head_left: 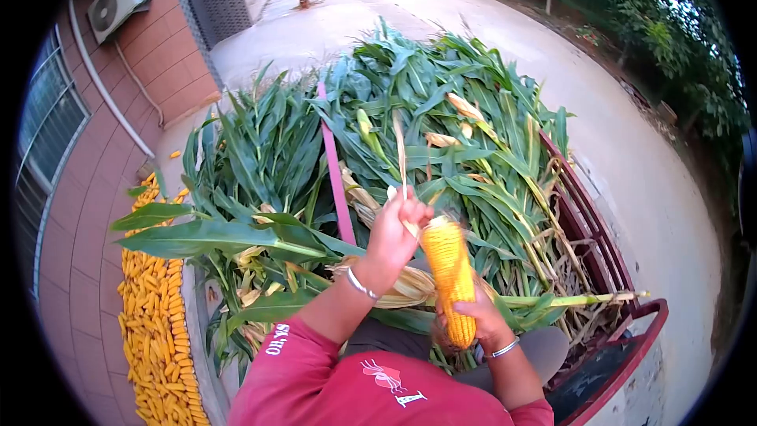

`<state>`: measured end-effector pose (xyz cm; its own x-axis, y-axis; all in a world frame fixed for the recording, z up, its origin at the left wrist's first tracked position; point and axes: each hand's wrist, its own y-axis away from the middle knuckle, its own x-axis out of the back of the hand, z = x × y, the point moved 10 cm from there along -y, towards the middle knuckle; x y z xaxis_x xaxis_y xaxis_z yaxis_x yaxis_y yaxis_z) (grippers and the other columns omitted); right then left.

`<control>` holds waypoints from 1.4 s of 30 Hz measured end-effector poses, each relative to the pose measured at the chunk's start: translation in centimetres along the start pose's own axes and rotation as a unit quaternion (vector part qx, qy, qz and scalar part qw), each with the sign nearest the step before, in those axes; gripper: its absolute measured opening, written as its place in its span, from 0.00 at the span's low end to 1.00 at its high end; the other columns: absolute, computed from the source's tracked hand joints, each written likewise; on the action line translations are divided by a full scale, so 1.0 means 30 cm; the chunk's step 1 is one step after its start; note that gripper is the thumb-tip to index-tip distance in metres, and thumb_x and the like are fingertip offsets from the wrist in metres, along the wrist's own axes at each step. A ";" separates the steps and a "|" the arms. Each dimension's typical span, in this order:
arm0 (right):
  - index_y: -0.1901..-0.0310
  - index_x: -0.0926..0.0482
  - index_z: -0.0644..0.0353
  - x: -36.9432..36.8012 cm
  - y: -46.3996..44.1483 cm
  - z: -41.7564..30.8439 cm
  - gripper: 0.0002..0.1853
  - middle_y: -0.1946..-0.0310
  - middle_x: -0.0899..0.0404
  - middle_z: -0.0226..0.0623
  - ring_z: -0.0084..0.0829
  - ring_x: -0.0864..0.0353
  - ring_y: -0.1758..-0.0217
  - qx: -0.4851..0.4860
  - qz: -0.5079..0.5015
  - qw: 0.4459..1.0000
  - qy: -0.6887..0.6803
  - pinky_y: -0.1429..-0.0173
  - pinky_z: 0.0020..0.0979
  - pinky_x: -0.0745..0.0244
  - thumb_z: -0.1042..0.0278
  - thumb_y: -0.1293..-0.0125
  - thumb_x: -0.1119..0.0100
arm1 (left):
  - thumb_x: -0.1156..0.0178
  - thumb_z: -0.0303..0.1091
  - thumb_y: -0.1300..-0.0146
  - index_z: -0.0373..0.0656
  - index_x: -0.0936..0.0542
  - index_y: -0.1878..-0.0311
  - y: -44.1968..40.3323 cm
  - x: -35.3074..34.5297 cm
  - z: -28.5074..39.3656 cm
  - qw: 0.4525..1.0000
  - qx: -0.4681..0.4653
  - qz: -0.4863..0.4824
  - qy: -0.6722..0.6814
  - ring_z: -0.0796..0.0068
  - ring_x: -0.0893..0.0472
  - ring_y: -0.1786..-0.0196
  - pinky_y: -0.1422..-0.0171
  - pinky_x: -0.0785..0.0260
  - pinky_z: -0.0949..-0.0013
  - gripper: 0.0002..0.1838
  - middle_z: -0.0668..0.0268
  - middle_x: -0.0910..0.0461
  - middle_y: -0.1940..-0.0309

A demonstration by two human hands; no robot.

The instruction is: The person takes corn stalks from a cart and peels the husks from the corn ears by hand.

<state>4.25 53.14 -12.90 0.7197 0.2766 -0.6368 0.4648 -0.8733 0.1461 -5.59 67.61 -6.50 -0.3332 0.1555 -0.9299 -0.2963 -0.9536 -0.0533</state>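
Note:
A bare yellow ear of corn (446, 256) stands tilted in front of my body, its kernels exposed. Around its lower end my right hand (481, 319) is closed. My left hand (400, 225) is beside the upper end of the ear, fingers closed on a pale strip of corn husk (400, 142) that sticks up from the fist. Below my left wrist lies a bundle of dry husk (410, 287). A cut cornstalk (576, 298) crosses under the ear, its leaves spreading out to the left.
Green cornstalks (410, 71) fill a cart with a red side rail (587, 213) and a pink bar (335, 170). Husked ears (158, 323) are heaped by the brick wall (91, 213) at left. A concrete road (631, 189) runs along the right.

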 end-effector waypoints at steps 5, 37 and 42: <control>0.45 0.33 0.67 -0.037 -0.066 -0.048 0.31 0.66 0.24 0.44 0.33 0.22 0.67 0.082 0.068 0.994 -0.018 0.65 0.31 0.24 0.55 0.44 0.35 | 0.51 0.37 0.27 0.45 0.29 0.63 0.006 -0.053 0.115 0.996 0.013 -0.078 -0.045 0.84 0.41 0.79 0.62 0.41 0.74 0.09 0.79 0.46 0.86; 0.46 0.29 0.71 0.044 -0.014 -0.161 0.31 0.75 0.25 0.33 0.19 0.31 0.79 0.059 -0.045 0.983 0.168 0.76 0.15 0.40 0.47 0.37 0.39 | 0.57 0.55 0.28 0.34 0.30 0.41 1.277 0.276 1.755 0.557 -0.529 0.413 -0.489 0.67 0.21 0.54 0.49 0.26 0.61 0.30 0.55 0.23 0.49; 0.49 0.24 0.65 0.451 0.077 -0.052 0.17 0.71 0.23 0.30 0.15 0.27 0.73 -0.027 0.203 0.945 0.253 0.68 0.15 0.33 0.63 0.34 0.40 | 0.50 0.54 0.34 0.37 0.27 0.44 1.486 0.399 1.798 0.478 -0.471 0.558 -0.489 0.67 0.25 0.49 0.44 0.33 0.64 0.28 0.58 0.25 0.49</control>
<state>15.87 55.48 -20.01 0.9928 0.0905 -0.0780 0.1121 -0.9309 0.3477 -71.08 40.86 -0.38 -0.2079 -0.9780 0.0191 0.9348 -0.2044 -0.2906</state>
